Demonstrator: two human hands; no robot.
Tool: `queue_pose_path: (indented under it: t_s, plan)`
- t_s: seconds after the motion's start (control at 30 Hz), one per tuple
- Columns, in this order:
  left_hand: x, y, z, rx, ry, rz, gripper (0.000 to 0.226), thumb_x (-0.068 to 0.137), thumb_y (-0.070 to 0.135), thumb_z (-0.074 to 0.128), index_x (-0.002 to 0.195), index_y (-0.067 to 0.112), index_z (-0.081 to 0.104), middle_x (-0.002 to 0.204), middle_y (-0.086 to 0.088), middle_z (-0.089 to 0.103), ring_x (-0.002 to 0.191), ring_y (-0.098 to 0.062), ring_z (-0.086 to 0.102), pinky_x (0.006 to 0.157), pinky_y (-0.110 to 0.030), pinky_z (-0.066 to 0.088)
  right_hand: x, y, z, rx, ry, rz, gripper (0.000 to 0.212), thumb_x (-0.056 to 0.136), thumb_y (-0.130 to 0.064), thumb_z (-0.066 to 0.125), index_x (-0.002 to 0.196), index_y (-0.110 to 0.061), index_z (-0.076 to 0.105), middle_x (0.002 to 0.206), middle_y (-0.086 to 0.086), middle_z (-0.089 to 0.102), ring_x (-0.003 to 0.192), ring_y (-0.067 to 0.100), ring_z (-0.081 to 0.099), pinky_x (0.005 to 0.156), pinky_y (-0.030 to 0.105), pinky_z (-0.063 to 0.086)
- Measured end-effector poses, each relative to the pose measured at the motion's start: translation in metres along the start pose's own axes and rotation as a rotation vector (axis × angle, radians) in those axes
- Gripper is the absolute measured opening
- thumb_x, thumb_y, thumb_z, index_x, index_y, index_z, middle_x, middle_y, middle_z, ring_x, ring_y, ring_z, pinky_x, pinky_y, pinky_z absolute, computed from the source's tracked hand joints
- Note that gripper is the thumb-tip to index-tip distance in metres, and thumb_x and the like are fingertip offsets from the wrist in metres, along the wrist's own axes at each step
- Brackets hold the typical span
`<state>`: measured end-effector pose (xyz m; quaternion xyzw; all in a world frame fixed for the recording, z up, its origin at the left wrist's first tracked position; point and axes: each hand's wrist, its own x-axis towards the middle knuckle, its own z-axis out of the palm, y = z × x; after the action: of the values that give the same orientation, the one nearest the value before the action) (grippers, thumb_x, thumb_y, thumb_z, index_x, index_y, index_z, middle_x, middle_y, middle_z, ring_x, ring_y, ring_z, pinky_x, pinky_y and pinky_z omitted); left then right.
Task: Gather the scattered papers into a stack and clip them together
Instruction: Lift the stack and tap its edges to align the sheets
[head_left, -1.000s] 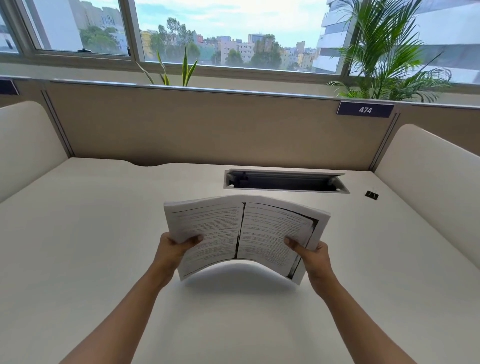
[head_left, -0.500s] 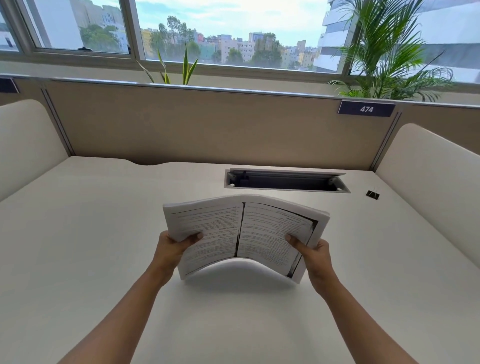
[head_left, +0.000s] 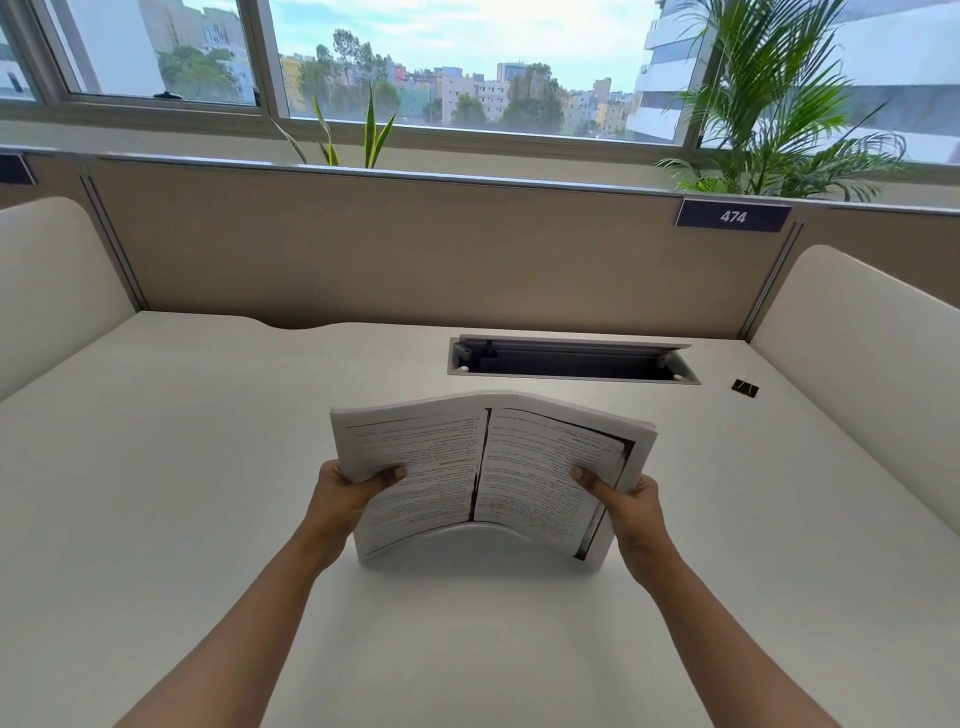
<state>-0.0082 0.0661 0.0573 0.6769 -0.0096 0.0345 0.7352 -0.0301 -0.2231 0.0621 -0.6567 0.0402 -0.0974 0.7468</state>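
White paper stack (head_left: 519, 467) bowed upward | left hand (head_left: 337, 493) grips left edge, right hand (head_left: 634, 512) grips right edge | unchanged from before.

The single view came from a wide-angle camera worn on the person's head, above the near edge of the desk (head_left: 156, 467). It faced forward and tilted down, toward the partition (head_left: 415, 249) and the window (head_left: 467, 62) beyond it. Both forearms entered from the bottom edge. The left hand (head_left: 337, 493) and right hand (head_left: 631, 506), each gripping the papers (head_left: 483, 467), sat close, just below the middle of the frame. The wide lens bowed the partition's top rail and took in the side panels (head_left: 857, 353) at both edges.
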Motion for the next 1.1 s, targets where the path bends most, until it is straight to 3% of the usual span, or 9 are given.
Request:
queue_pose_path:
  t_s: [0.1, 0.2, 0.27, 0.5, 0.67, 0.8, 0.93, 1.1]
  plan:
    - [0.001, 0.002, -0.001, -0.002, 0.002, 0.009, 0.033, 0.075, 0.0, 0.069, 0.074, 0.033, 0.075, 0.077, 0.011, 0.075, 0.071, -0.004, 0.069, 0.059, -0.02, 0.057, 0.0, -0.002, -0.001, 0.006, -0.001, 0.001, 0.026, 0.065, -0.017, 0.08, 0.088, -0.024, 0.069, 0.081, -0.012, 0.074, 0.091, 0.022, 0.066, 0.081, 0.039, 0.054]
    - [-0.002, -0.001, 0.0, 0.0, -0.012, -0.012, 0.026, 0.064, 0.009, 0.079, 0.075, 0.033, 0.075, 0.081, 0.008, 0.075, 0.076, -0.007, 0.07, 0.062, -0.021, 0.057, -0.003, 0.0, 0.001, 0.0, -0.019, 0.032, 0.061, 0.035, -0.049, 0.088, 0.089, -0.027, 0.07, 0.086, -0.012, 0.075, 0.092, 0.017, 0.067, 0.076, 0.031, 0.054]
    - [-0.004, -0.004, 0.0, 0.001, -0.018, -0.026, 0.026, 0.061, 0.014, 0.078, 0.076, 0.034, 0.075, 0.084, 0.008, 0.075, 0.078, -0.007, 0.07, 0.063, -0.022, 0.057, -0.005, 0.003, 0.004, -0.002, -0.025, 0.039, 0.073, 0.023, -0.063, 0.084, 0.087, -0.03, 0.07, 0.086, -0.015, 0.074, 0.09, 0.013, 0.066, 0.075, 0.028, 0.052]
    - [-0.003, -0.007, 0.003, 0.013, 0.027, -0.058, 0.025, 0.076, 0.002, 0.069, 0.086, 0.025, 0.07, 0.079, 0.011, 0.075, 0.085, -0.014, 0.067, 0.069, -0.027, 0.055, -0.005, 0.004, 0.004, -0.016, -0.028, 0.034, 0.077, 0.021, -0.069, 0.08, 0.089, -0.034, 0.068, 0.085, -0.019, 0.073, 0.087, 0.006, 0.066, 0.072, 0.024, 0.051]
    - [-0.005, -0.007, 0.009, 0.025, 0.048, -0.057, 0.023, 0.077, 0.003, 0.069, 0.09, 0.022, 0.069, 0.084, 0.007, 0.073, 0.089, -0.019, 0.064, 0.073, -0.031, 0.053, -0.004, 0.007, 0.004, -0.018, -0.033, 0.025, 0.071, 0.029, -0.064, 0.082, 0.091, -0.034, 0.067, 0.086, -0.019, 0.073, 0.085, 0.004, 0.068, 0.071, 0.019, 0.053]
    - [-0.006, 0.0, 0.008, 0.087, 0.079, -0.035, 0.02, 0.078, 0.006, 0.069, 0.085, 0.025, 0.069, 0.073, 0.014, 0.074, 0.071, -0.007, 0.068, 0.065, -0.026, 0.054, -0.005, 0.001, 0.001, -0.055, -0.017, 0.022, 0.023, 0.074, -0.018, 0.074, 0.094, -0.026, 0.066, 0.095, -0.008, 0.071, 0.093, 0.015, 0.066, 0.081, 0.031, 0.054]
    - [0.003, 0.02, 0.001, 0.192, 0.069, 0.004, 0.012, 0.078, 0.006, 0.07, 0.08, 0.018, 0.07, 0.066, 0.011, 0.073, 0.07, -0.017, 0.067, 0.06, -0.026, 0.056, 0.005, -0.022, -0.005, -0.137, 0.046, -0.093, 0.017, 0.077, -0.016, 0.07, 0.093, -0.02, 0.066, 0.092, 0.0, 0.07, 0.085, 0.019, 0.067, 0.063, 0.021, 0.054]
    - [0.016, 0.058, 0.005, 0.386, 0.041, 0.085, 0.006, 0.078, 0.008, 0.069, 0.078, 0.014, 0.069, 0.072, 0.004, 0.067, 0.067, -0.021, 0.064, 0.056, -0.025, 0.051, 0.015, -0.05, -0.005, -0.21, 0.121, -0.27, 0.015, 0.08, -0.012, 0.069, 0.091, -0.023, 0.067, 0.084, -0.004, 0.068, 0.069, 0.008, 0.065, 0.054, 0.016, 0.053]
